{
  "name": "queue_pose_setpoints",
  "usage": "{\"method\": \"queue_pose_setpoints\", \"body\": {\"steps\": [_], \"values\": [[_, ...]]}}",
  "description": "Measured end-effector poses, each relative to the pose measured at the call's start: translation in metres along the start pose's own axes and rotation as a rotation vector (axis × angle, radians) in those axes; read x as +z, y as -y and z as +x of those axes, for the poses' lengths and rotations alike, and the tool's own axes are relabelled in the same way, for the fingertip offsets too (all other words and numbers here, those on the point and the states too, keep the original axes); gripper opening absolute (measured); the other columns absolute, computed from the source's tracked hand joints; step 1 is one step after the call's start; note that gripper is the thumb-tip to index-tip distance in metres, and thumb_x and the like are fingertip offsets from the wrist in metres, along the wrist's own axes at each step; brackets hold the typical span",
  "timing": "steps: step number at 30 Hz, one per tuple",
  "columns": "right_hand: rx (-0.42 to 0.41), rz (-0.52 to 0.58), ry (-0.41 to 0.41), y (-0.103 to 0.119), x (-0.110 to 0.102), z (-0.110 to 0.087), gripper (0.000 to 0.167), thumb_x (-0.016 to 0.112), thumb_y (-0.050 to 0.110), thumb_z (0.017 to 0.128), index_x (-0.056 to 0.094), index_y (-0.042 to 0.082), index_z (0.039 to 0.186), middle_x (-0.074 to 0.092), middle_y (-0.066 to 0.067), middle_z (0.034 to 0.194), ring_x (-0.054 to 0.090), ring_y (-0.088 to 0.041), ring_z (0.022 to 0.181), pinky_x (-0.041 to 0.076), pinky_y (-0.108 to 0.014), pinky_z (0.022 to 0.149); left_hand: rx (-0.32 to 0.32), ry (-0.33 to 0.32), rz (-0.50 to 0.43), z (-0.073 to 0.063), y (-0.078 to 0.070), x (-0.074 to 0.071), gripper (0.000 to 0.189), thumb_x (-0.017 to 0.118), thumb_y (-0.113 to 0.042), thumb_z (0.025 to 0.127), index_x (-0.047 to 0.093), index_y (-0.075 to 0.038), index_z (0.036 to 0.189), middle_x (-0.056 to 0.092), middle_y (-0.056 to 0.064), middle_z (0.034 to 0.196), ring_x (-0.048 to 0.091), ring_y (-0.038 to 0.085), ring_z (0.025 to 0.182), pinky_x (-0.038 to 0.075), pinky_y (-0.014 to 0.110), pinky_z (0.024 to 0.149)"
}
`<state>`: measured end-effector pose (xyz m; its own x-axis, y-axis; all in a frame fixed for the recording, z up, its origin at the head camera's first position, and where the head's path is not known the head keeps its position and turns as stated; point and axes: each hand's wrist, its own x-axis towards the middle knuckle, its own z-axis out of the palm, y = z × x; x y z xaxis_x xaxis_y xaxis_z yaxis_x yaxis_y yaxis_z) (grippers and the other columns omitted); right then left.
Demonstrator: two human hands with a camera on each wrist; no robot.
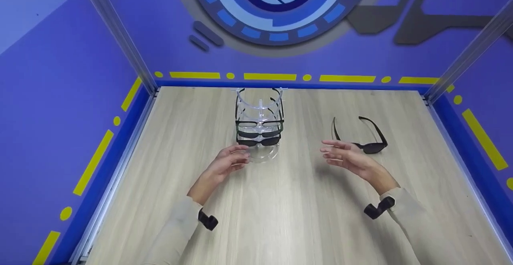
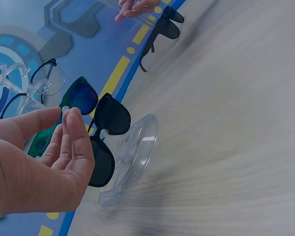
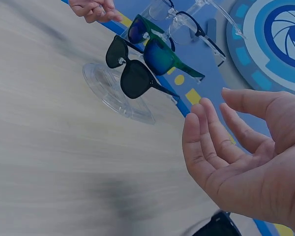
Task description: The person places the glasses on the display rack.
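Observation:
A clear plastic eyewear stand (image 1: 261, 105) holds three pairs of glasses, one above another. Lowest are black sunglasses (image 3: 135, 79), above them green-framed sunglasses with blue lenses (image 3: 159, 57), then dark-rimmed eyeglasses with clear lenses (image 1: 259, 124). My left hand (image 1: 227, 160) is at the left front of the stand, fingers loosely bent and thumb near the fingertips, holding nothing. To the right, my right hand (image 1: 350, 159) hovers with relaxed, slightly curved fingers and an empty palm. Unfolded black sunglasses (image 1: 373, 148) lie just behind it, partly covered by the hand.
The stand's round clear base (image 2: 148, 137) sits on a light wood-grain table (image 1: 288, 213). Blue printed panels (image 1: 296, 64) with yellow dashes enclose the back and sides, joined by metal posts (image 1: 120, 36). A black camera mount is strapped to each wrist.

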<state>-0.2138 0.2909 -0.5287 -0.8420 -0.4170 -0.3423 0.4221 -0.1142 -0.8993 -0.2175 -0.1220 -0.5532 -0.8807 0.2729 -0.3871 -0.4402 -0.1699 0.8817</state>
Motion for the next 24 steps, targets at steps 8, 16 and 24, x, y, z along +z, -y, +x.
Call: {"method": "queue_pose_setpoints", "body": {"steps": [8, 16, 24], "values": [[-0.037, 0.054, 0.005, -0.005, -0.020, -0.015, 0.033, 0.053, 0.005, 0.106, 0.063, 0.011, 0.136, 0.075, 0.002, 0.117, 0.071, -0.012, 0.107, 0.058, -0.029, 0.099, -0.016, 0.031, 0.033, 0.005, 0.009, 0.014, 0.031, 0.068, -0.002, 0.094, 0.062, 0.000, 0.125, 0.072, -0.004, 0.088, 0.069, 0.009, 0.079, 0.058, 0.021, 0.073], [-0.064, 0.115, 0.008, -0.009, -0.046, -0.031, 0.031, 0.048, 0.005, 0.107, 0.061, 0.011, 0.135, 0.076, 0.000, 0.118, 0.071, -0.013, 0.106, 0.059, -0.028, 0.096, -0.051, 0.061, 0.056, 0.013, 0.014, 0.033, 0.038, 0.069, -0.002, 0.092, 0.060, 0.003, 0.129, 0.071, -0.005, 0.087, 0.069, 0.009, 0.077, 0.058, 0.020, 0.071], [-0.040, 0.134, -0.053, -0.015, -0.066, -0.054, 0.031, 0.046, 0.007, 0.109, 0.067, 0.021, 0.125, 0.074, 0.003, 0.118, 0.070, -0.011, 0.107, 0.058, -0.027, 0.097, -0.072, 0.116, 0.085, 0.020, 0.018, 0.054, 0.042, 0.069, -0.002, 0.093, 0.057, 0.007, 0.132, 0.070, -0.004, 0.088, 0.069, 0.008, 0.077, 0.058, 0.022, 0.074]]}}
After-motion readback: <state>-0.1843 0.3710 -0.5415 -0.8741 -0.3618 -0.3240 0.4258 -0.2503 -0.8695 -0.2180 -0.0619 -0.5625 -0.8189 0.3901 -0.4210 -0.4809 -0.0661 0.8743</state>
